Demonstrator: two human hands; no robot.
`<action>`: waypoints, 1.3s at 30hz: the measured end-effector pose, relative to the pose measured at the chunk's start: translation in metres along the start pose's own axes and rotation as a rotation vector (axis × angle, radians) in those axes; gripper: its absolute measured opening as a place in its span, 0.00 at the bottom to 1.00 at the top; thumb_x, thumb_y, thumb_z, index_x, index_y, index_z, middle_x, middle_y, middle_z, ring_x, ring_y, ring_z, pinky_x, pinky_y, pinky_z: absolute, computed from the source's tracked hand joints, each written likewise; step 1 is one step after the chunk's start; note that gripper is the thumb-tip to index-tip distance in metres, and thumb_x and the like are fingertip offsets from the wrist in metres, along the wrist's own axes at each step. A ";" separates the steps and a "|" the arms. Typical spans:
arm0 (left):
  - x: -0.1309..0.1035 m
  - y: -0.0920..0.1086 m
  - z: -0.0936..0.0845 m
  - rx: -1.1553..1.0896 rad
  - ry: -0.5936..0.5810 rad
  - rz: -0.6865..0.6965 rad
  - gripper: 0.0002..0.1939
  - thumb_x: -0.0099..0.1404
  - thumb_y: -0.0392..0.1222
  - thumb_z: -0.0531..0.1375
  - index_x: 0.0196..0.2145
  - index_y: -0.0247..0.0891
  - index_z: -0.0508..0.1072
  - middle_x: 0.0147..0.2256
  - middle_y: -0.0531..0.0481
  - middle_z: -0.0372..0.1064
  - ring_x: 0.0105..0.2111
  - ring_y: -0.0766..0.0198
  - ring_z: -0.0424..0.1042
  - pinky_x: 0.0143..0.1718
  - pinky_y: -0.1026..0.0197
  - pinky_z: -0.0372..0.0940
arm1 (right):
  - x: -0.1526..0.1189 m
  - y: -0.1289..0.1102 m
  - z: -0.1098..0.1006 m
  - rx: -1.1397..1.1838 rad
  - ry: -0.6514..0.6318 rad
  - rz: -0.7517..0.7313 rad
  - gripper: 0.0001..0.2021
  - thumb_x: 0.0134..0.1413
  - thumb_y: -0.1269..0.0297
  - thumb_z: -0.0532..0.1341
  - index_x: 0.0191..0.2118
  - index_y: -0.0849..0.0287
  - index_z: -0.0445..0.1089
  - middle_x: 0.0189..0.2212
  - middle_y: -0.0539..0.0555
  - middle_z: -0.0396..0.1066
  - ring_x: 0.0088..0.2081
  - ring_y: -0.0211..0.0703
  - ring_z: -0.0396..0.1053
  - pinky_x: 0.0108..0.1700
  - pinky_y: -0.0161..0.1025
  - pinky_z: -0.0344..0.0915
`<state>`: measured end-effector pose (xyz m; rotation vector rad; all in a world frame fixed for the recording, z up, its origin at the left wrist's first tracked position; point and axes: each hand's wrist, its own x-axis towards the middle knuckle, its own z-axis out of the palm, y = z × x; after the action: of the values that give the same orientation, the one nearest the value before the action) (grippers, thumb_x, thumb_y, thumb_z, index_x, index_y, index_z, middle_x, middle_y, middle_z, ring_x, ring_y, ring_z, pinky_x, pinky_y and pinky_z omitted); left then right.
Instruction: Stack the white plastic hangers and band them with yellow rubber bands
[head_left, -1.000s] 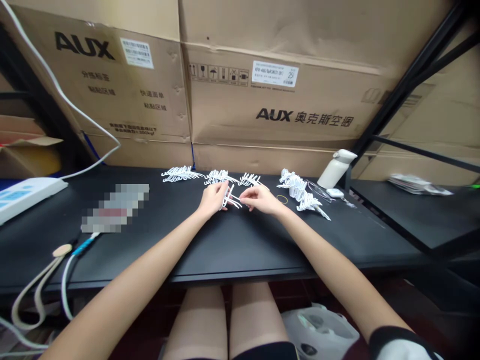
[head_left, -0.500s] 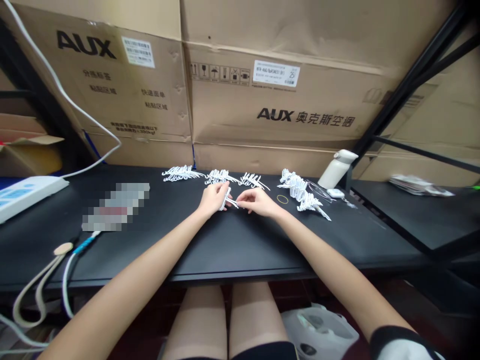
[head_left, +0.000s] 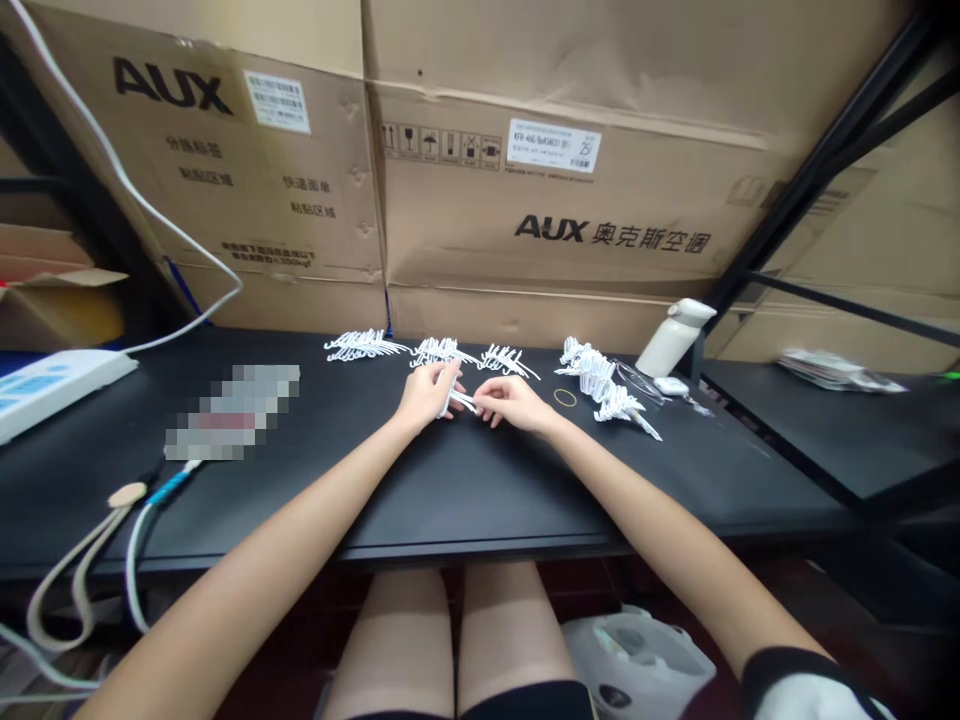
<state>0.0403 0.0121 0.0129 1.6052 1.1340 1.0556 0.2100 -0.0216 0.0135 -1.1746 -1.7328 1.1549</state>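
Note:
My left hand (head_left: 430, 392) is closed around a small bundle of thin white sticks (head_left: 463, 400), whose ends stick out to the right. My right hand (head_left: 511, 403) pinches at those ends with thumb and fingertips. Behind my hands lie piles of similar white sticks with curved ends: one at the left (head_left: 364, 346), one partly hidden by my left hand (head_left: 441, 350), and a smaller one (head_left: 507, 361). To the right, a larger heap of white bundles (head_left: 598, 378) runs diagonally toward me. A yellow rubber band (head_left: 565, 398) lies between it and my right hand.
A cream bottle (head_left: 675, 338), glasses (head_left: 636, 380) and a small white case (head_left: 670, 386) stand or lie at the right. At the left are a power strip (head_left: 60, 390), a blurred-out flat object (head_left: 234, 412) and a cable. Large cardboard boxes (head_left: 450, 230) back the black table (head_left: 480, 500).
My right fingertips have shifted very slightly at the protruding ends of the sticks, and my left hand has turned a little. The piles lie as before.

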 end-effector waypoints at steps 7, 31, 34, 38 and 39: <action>-0.003 0.003 0.001 0.031 0.008 0.077 0.22 0.60 0.58 0.55 0.31 0.34 0.72 0.27 0.46 0.73 0.20 0.63 0.73 0.16 0.66 0.66 | -0.005 -0.008 0.005 0.118 -0.080 0.102 0.13 0.53 0.56 0.61 0.33 0.64 0.73 0.32 0.58 0.75 0.30 0.37 0.73 0.26 0.28 0.68; 0.008 0.001 -0.002 -0.402 -0.165 -0.213 0.25 0.55 0.58 0.62 0.35 0.30 0.74 0.33 0.42 0.75 0.31 0.62 0.74 0.35 0.62 0.70 | 0.000 -0.001 0.006 0.192 -0.060 -0.007 0.24 0.48 0.44 0.60 0.29 0.66 0.70 0.22 0.56 0.73 0.19 0.34 0.68 0.23 0.30 0.65; 0.007 0.000 -0.001 -0.418 -0.159 -0.126 0.24 0.53 0.57 0.64 0.34 0.30 0.74 0.32 0.42 0.75 0.31 0.63 0.73 0.36 0.61 0.69 | -0.001 -0.002 0.010 0.172 -0.016 -0.048 0.24 0.51 0.44 0.58 0.31 0.66 0.70 0.23 0.55 0.73 0.19 0.34 0.68 0.22 0.31 0.65; 0.005 -0.002 0.000 -0.389 -0.165 -0.040 0.23 0.52 0.57 0.64 0.34 0.32 0.74 0.29 0.47 0.73 0.29 0.64 0.72 0.36 0.61 0.68 | -0.003 -0.001 0.015 0.084 0.020 -0.144 0.23 0.56 0.46 0.53 0.34 0.65 0.69 0.21 0.52 0.71 0.16 0.32 0.65 0.20 0.30 0.61; 0.004 -0.002 0.001 -0.371 -0.163 -0.030 0.23 0.52 0.57 0.64 0.33 0.32 0.73 0.28 0.48 0.73 0.28 0.65 0.71 0.35 0.62 0.67 | -0.003 -0.001 0.016 0.052 0.022 -0.169 0.22 0.57 0.47 0.53 0.34 0.65 0.69 0.20 0.51 0.70 0.16 0.32 0.64 0.20 0.30 0.60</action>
<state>0.0413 0.0164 0.0116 1.3478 0.7968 1.0263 0.1964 -0.0286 0.0086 -0.9860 -1.7389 1.0751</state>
